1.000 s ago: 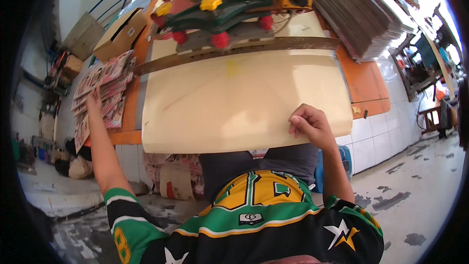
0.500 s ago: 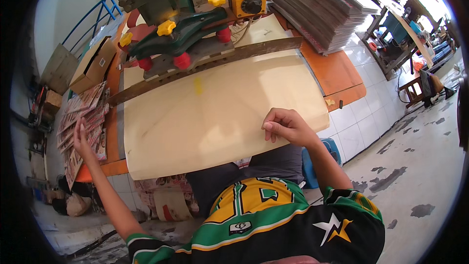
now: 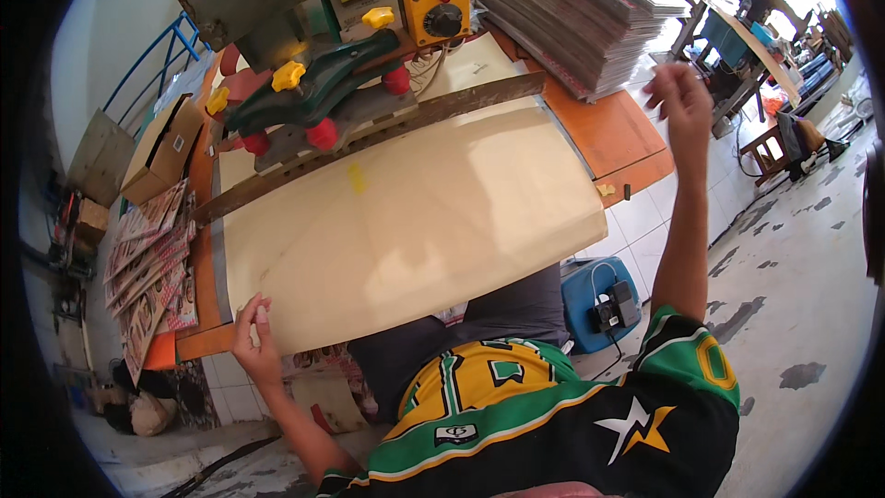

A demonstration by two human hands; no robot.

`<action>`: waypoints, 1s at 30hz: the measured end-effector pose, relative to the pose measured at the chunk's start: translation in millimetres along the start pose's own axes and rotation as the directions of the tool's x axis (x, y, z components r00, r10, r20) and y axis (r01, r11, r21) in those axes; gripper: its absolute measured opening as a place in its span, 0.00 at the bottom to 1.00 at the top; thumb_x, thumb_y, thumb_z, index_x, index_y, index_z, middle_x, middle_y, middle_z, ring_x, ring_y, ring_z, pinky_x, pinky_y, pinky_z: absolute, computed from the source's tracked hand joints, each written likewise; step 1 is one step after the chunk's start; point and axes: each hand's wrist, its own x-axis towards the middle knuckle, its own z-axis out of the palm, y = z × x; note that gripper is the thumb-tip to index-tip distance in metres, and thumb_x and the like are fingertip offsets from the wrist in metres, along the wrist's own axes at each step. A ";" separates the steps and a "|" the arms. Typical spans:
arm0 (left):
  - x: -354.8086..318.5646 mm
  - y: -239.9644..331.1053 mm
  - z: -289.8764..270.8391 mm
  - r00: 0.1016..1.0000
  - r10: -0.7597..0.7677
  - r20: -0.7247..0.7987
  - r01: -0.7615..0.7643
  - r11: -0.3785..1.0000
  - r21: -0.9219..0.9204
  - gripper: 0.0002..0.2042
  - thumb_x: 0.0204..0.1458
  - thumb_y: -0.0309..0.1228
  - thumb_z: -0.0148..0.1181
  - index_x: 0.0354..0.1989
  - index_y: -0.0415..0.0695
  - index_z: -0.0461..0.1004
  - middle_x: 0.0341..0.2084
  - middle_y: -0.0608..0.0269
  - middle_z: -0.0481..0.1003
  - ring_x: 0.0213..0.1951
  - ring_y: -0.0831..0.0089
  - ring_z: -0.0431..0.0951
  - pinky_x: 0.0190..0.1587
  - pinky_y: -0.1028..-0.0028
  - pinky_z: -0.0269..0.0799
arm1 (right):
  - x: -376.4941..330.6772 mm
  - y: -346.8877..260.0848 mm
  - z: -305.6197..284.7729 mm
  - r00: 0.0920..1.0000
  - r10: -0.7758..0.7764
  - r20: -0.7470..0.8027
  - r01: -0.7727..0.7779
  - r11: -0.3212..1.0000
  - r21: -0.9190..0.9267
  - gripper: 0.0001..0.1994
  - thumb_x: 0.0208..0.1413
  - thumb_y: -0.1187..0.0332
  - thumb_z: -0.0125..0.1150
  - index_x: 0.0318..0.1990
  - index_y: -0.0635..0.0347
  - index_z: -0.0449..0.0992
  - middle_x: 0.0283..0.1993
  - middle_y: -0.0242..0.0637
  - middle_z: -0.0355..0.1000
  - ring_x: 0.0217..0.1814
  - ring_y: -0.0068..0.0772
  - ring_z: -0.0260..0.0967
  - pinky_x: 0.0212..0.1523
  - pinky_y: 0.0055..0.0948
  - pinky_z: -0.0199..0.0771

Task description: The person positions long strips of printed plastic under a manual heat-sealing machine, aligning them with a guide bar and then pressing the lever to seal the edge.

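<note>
A wide cream sheet [image 3: 415, 221] lies in front of the machine, its near edge curving down over my lap. My left hand [image 3: 255, 341] is at the sheet's near left corner, fingers stretched upward and slightly apart, with nothing seen in it. Out to the right and past the table corner, my right hand [image 3: 680, 101] is raised near the tall stack of flat sheets [image 3: 572, 23]. Its fingers are bent and smeared by motion; no held thing shows. Behind the cream sheet stands the machine's dark green clamp arm [image 3: 323, 83] with yellow knobs and red feet, above a long metal bar [image 3: 387, 134].
Printed pink-and-white pieces [image 3: 152, 267] lie piled at the left, below a cardboard box [image 3: 164, 149]. A yellow control box [image 3: 435, 9] with a black dial sits on the machine. A blue stool [image 3: 590, 314] bearing a black plug stands to my right. The orange tabletop [image 3: 608, 134] ends there.
My right hand has swung from above the cream sheet up and outward to the right. My left hand has come from the printed pile toward me, to the sheet's near left corner.
</note>
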 end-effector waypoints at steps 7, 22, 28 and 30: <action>-4.6 -6.0 26.0 0.999 -0.034 0.039 0.039 0.991 -0.128 0.12 0.64 0.28 0.54 0.51 0.35 0.78 0.39 0.56 0.81 0.43 0.70 0.80 0.50 0.71 0.73 | 98.6 46.0 -65.5 0.937 -0.013 -0.349 -0.038 0.990 -0.137 0.17 0.65 0.59 0.58 0.52 0.65 0.77 0.37 0.37 0.78 0.30 0.22 0.74 0.28 0.21 0.68; -5.1 -2.8 27.2 0.996 -0.083 0.040 0.089 0.975 -0.201 0.12 0.65 0.27 0.54 0.50 0.33 0.78 0.39 0.56 0.79 0.44 0.70 0.80 0.49 0.72 0.75 | 166.4 77.5 -81.8 0.932 0.204 -0.300 -0.282 0.926 -0.249 0.27 0.57 0.48 0.64 0.46 0.69 0.79 0.38 0.41 0.80 0.30 0.23 0.69 0.29 0.26 0.67; -6.4 -2.7 27.3 0.998 -0.053 0.020 0.056 0.987 -0.151 0.11 0.65 0.26 0.54 0.49 0.35 0.78 0.39 0.56 0.80 0.43 0.71 0.80 0.47 0.72 0.75 | 176.3 88.3 -85.9 0.950 0.169 -0.261 -0.230 0.947 -0.224 0.26 0.56 0.47 0.65 0.41 0.69 0.78 0.34 0.40 0.77 0.31 0.24 0.67 0.29 0.26 0.64; -6.5 -3.6 27.4 0.999 -0.044 0.015 0.045 0.989 -0.137 0.10 0.65 0.27 0.55 0.49 0.36 0.79 0.38 0.56 0.80 0.43 0.71 0.80 0.47 0.72 0.75 | 183.0 93.8 -90.3 0.946 0.176 -0.272 -0.247 0.935 -0.253 0.22 0.57 0.49 0.66 0.39 0.64 0.77 0.31 0.32 0.72 0.24 0.17 0.62 0.22 0.21 0.59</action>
